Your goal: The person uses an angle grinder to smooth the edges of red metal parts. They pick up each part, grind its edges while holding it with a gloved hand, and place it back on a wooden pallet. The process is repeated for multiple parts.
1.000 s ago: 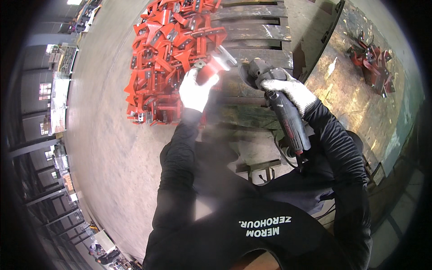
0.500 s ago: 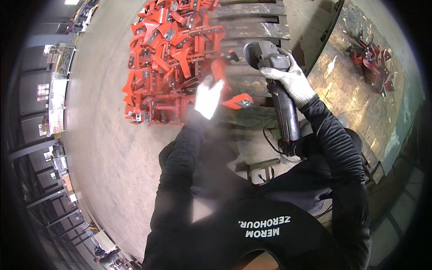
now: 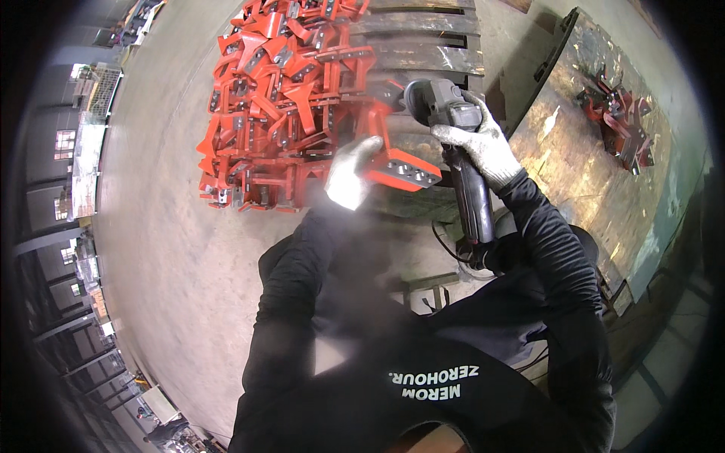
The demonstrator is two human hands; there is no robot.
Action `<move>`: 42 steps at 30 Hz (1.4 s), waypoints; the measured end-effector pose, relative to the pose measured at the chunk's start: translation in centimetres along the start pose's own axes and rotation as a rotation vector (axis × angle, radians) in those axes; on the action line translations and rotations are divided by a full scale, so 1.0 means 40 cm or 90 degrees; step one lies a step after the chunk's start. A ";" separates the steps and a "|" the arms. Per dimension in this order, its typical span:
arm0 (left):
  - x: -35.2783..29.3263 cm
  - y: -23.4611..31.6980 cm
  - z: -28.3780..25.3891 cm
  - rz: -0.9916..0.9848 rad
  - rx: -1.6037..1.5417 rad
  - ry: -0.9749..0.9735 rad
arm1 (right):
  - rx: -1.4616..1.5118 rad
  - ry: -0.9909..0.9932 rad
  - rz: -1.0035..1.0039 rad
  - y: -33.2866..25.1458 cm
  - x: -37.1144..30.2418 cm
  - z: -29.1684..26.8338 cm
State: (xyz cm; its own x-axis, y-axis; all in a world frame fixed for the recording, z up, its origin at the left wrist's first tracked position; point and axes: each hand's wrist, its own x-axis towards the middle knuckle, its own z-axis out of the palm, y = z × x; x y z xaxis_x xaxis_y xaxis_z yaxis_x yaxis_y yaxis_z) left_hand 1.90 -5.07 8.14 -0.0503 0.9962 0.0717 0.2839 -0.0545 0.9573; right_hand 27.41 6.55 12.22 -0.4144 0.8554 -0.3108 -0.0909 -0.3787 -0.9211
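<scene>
In my gloved left hand [image 3: 352, 171] is a red painted metal bracket [image 3: 408, 171], gripped near its middle, with a drilled flat end toward the right. My gloved right hand [image 3: 483, 139] is wrapped around an angle grinder [image 3: 453, 113] just behind its head. The grinder's disc [image 3: 415, 101] faces left, close to the upper part of the bracket; whether they touch I cannot tell. Its dark body slants down toward my lap. Beyond my left hand lies a dense pile of similar red brackets [image 3: 279, 98].
A slatted wooden pallet [image 3: 423, 57] lies beneath the pile and extends to its right. On the right stands a worn worktable [image 3: 559, 143] with several darker red metal parts [image 3: 623, 124] on it. The grinder's cable [image 3: 447, 245] loops by my knee. Concrete floor [image 3: 166, 189] stretches to the left.
The red bracket has turned in my left hand, so its drilled face now shows more. The grinder has shifted slightly down and left, still in my right hand.
</scene>
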 end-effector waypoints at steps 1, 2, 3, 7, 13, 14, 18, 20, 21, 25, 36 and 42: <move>-0.001 0.003 -0.001 -0.001 -0.028 0.016 | 0.000 -0.002 0.009 0.004 0.000 -0.003; 0.000 0.003 -0.001 -0.027 -0.093 0.032 | 0.001 -0.004 0.019 0.006 -0.001 -0.007; -0.008 -0.017 -0.013 -0.052 -0.200 0.043 | 0.005 -0.016 0.028 0.009 0.001 -0.002; -0.003 -0.071 -0.017 -0.080 -0.404 0.061 | -0.032 0.033 -0.007 0.035 0.011 -0.002; 0.027 -0.016 0.036 -0.293 -0.792 0.033 | -0.295 0.068 -0.291 0.020 -0.006 0.045; 0.023 -0.009 0.042 -0.298 -0.786 0.026 | -0.366 0.056 -0.297 0.046 0.010 0.031; -0.001 0.028 0.072 -0.326 -0.765 -0.003 | -0.632 -0.003 -0.326 0.021 0.001 0.036; -0.009 0.002 0.081 -0.369 -0.772 -0.028 | -0.674 -0.036 -0.362 0.033 0.008 0.029; -0.009 0.011 0.086 -0.392 -0.776 -0.042 | -0.687 -0.048 -0.352 0.039 0.008 0.027; -0.009 0.036 0.087 -0.416 -0.721 0.001 | -0.714 -0.053 -0.320 0.037 -0.003 0.037; -0.013 0.020 0.072 -0.352 -0.778 -0.005 | -0.689 -0.074 -0.308 0.030 -0.002 0.053; -0.009 0.000 0.061 -0.362 -0.726 0.000 | -0.703 -0.061 -0.281 0.023 -0.020 0.048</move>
State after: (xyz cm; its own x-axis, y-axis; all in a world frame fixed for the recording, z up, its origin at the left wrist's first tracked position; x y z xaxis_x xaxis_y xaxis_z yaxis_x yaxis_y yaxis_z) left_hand 4.24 -5.27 7.43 0.1070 0.8982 -0.4264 -0.7578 0.3513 0.5499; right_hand 25.93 4.83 12.07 -0.6138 0.7872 0.0594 0.5659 0.4912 -0.6622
